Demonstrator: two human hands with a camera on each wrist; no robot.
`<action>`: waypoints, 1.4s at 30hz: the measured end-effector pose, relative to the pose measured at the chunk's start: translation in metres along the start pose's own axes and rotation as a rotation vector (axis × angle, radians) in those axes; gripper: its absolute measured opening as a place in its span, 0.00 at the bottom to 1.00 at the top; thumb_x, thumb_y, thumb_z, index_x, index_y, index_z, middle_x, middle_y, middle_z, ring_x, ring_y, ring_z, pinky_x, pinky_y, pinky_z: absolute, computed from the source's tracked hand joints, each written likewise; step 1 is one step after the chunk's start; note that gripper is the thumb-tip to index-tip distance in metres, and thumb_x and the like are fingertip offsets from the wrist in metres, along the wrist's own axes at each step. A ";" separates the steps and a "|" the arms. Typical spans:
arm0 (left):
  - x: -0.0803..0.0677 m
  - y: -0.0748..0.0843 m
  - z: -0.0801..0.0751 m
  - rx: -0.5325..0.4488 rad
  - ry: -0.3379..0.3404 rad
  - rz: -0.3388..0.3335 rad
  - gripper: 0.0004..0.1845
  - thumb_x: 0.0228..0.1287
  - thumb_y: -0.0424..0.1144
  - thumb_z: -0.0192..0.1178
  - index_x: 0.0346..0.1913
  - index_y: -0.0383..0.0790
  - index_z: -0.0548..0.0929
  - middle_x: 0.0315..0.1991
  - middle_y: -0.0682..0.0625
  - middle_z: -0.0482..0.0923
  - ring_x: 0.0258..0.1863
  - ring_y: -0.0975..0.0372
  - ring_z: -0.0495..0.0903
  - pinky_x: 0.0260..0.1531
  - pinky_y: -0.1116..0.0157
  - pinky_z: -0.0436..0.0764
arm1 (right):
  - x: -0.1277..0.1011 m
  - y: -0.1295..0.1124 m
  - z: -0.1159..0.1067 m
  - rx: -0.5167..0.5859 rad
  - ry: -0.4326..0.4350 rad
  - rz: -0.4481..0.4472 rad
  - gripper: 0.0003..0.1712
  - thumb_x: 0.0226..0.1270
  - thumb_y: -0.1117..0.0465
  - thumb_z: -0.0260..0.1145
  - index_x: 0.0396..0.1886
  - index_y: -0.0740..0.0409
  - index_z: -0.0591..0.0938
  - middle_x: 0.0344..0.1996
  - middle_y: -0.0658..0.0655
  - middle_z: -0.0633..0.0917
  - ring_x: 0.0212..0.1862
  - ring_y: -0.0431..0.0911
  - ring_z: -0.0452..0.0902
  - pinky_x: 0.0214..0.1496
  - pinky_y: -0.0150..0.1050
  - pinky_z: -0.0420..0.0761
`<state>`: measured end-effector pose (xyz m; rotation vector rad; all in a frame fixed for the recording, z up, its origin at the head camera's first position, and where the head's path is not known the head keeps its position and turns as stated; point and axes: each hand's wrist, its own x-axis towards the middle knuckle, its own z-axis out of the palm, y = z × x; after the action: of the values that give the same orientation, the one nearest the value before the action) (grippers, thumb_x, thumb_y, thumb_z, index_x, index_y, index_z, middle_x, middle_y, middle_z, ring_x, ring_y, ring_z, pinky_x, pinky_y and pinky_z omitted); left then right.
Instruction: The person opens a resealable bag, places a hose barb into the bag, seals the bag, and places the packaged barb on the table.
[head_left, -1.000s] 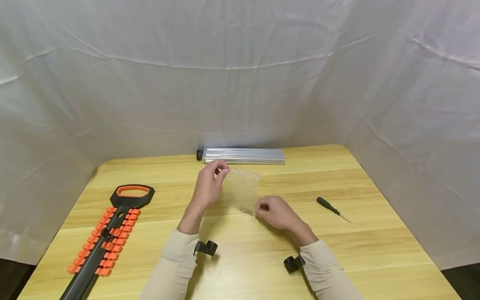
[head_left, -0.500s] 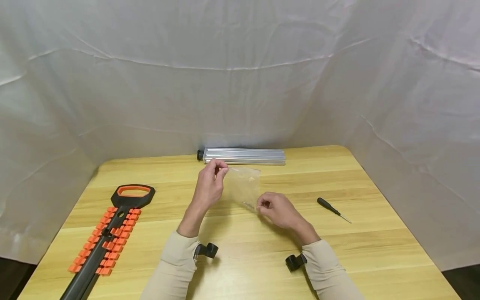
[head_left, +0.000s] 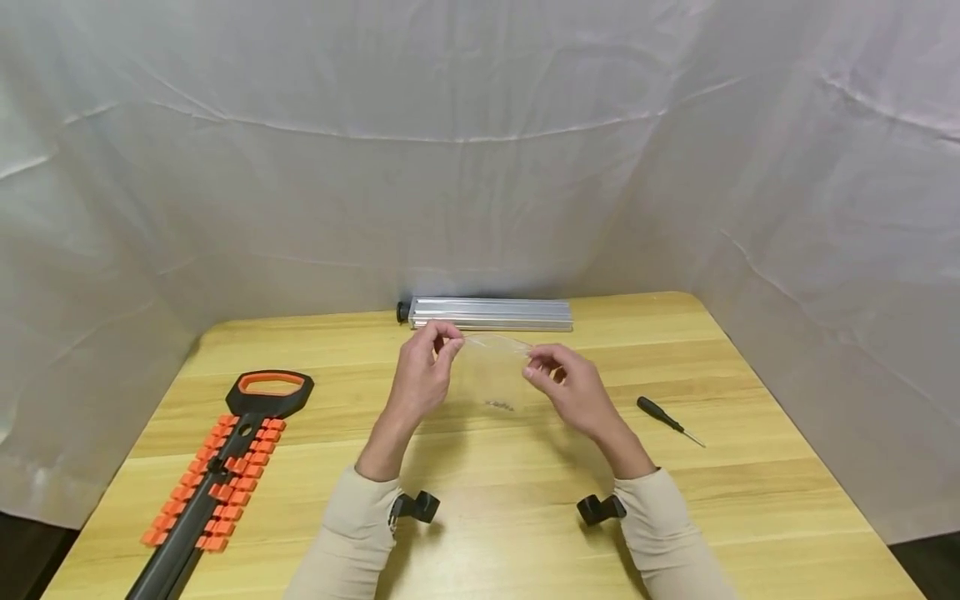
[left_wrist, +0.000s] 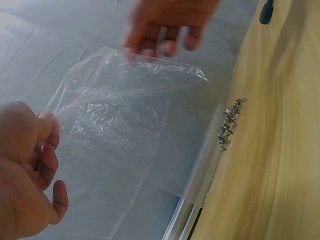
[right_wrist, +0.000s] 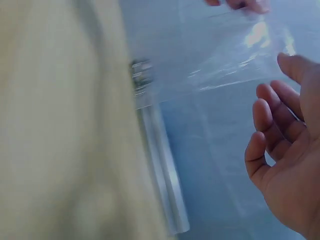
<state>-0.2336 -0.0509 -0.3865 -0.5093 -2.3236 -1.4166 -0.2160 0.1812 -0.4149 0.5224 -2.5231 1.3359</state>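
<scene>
A clear plastic zip bag [head_left: 489, 375] hangs between my hands, with several small metal screws [left_wrist: 231, 122] gathered along its bottom. My left hand [head_left: 424, 375] pinches its upper left corner between thumb and fingers, also seen in the left wrist view. At the upper right edge is my right hand [head_left: 572, 385]. In the right wrist view, its thumb [right_wrist: 295, 67] stands apart from the loosely curled fingers, and the bag's edge ends close to that gap. Motion blurs the right hand in the left wrist view.
A silver aluminium profile [head_left: 491, 313] with a black knob lies along the table's back edge. A black screwdriver [head_left: 667, 419] lies to the right. On the left is a black bar with orange clips [head_left: 225, 475] and a handle. Pale sheeting [head_left: 465, 167] encloses the table [head_left: 510, 533].
My right hand has risen from the bag's lower right corner to its upper right edge. The left hand keeps its hold, and the bag now hangs with its bottom towards me.
</scene>
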 end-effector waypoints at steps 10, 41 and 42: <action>0.000 -0.001 0.007 -0.067 0.000 0.034 0.04 0.68 0.33 0.57 0.40 0.35 0.78 0.33 0.45 0.78 0.31 0.60 0.70 0.32 0.69 0.70 | 0.010 -0.017 -0.013 -0.067 0.087 -0.039 0.07 0.68 0.57 0.64 0.41 0.53 0.84 0.33 0.50 0.84 0.33 0.40 0.74 0.36 0.32 0.75; -0.019 -0.059 0.017 0.092 -0.541 -0.195 0.01 0.62 0.34 0.64 0.34 0.42 0.85 0.33 0.48 0.85 0.34 0.56 0.82 0.34 0.68 0.80 | 0.008 -0.032 -0.028 -0.190 0.169 -0.212 0.03 0.67 0.63 0.63 0.37 0.56 0.83 0.31 0.50 0.81 0.32 0.39 0.69 0.36 0.36 0.71; -0.018 -0.059 0.016 0.093 -0.546 -0.190 0.01 0.62 0.36 0.65 0.35 0.43 0.85 0.34 0.49 0.84 0.36 0.56 0.82 0.37 0.67 0.80 | 0.008 -0.032 -0.028 -0.187 0.165 -0.209 0.03 0.68 0.63 0.63 0.37 0.56 0.82 0.31 0.49 0.81 0.32 0.39 0.69 0.36 0.37 0.71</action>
<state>-0.2485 -0.0635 -0.4472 -0.7394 -2.9198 -1.3692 -0.2091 0.1860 -0.3727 0.5907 -2.3540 1.0144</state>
